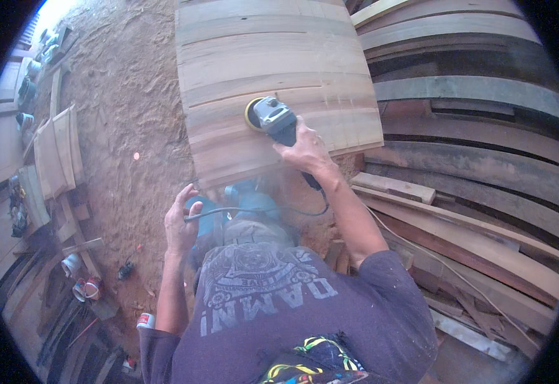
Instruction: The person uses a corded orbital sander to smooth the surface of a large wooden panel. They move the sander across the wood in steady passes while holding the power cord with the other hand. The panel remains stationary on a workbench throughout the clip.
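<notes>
My right hand (pixel 306 150) is wrapped round the dark body of an angle grinder (pixel 275 116) with a grey head. Its yellow-edged round disc (pixel 252 115) rests against a wide wooden panel (pixel 247 70), near the panel's close edge. A dark power cord (pixel 273 208) hangs from the tool in a loop and runs across in front of my body to my left hand (pixel 182 221). That hand is half curled beside the panel's near left corner, with the cord between thumb and fingers. Pale dust hazes the air below the panel.
Long boards (pixel 471 153) are stacked along the right side. A thin pale cable (pixel 442 253) crosses the lower ones. Offcuts (pixel 59 150) lie on the left, with small cans (pixel 71 264) and a red-and-white container (pixel 145 320). Brown dirt ground (pixel 119 115) lies between.
</notes>
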`<state>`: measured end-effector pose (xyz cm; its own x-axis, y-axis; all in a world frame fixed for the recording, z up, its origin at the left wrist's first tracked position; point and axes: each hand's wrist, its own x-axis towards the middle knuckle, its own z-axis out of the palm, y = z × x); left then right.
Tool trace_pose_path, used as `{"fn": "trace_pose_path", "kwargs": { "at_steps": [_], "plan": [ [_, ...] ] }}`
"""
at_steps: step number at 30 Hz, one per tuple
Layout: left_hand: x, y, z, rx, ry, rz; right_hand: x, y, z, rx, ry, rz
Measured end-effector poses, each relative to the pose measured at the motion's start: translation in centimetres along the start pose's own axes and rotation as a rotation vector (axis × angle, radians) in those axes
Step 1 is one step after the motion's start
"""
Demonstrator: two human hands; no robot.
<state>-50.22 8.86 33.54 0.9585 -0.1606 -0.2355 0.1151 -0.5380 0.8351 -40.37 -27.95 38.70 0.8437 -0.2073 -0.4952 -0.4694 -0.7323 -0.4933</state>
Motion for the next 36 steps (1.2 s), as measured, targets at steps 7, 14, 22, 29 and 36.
{"fn": "trace_pose_path", "kwargs": {
  "at_steps": [7, 14, 22, 29, 36],
  "plan": [
    [-0.6, 3.0, 4.5, -0.035, -0.009, 0.037, 0.0, 5.3, -3.5, -0.008, 0.025, 0.027],
    [0.1, 4.2, 6.3, -0.081, -0.042, 0.020, 0.5, 9.3, -6.7, -0.043, 0.123, 0.116],
    [0.5, 5.5, 6.7, -0.042, -0.107, 0.014, 1.5, 15.1, -8.7, -0.014, 0.235, 0.126],
    [-0.4, 5.6, 7.4, 0.027, -0.104, 0.039, 2.8, 19.8, -10.5, 0.027, 0.309, 0.158],
    [-3.0, 6.8, 11.1, 0.005, -0.126, -0.022, 4.0, 26.8, -14.3, 0.117, 0.361, 0.075]
  ]
}}
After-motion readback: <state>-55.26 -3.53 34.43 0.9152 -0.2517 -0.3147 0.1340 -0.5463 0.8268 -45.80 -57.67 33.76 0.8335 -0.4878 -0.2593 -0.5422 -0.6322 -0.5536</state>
